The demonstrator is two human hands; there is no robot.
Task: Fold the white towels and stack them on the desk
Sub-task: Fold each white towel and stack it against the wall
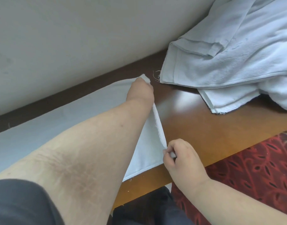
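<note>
A white towel (61, 120) is lying flat along the back of the desk (196, 125), against the wall (74, 38), and its right end is being lifted off the wood. The left hand (140, 90) is pinching the far corner of that end, while the right hand (180, 157) is pinching the near corner, fingers curled round the cloth. A heap of white towels (233, 59) is sitting at the desk's far right, apart from both hands, and red patterned carpet (253, 172) is showing below the desk edge.
</note>
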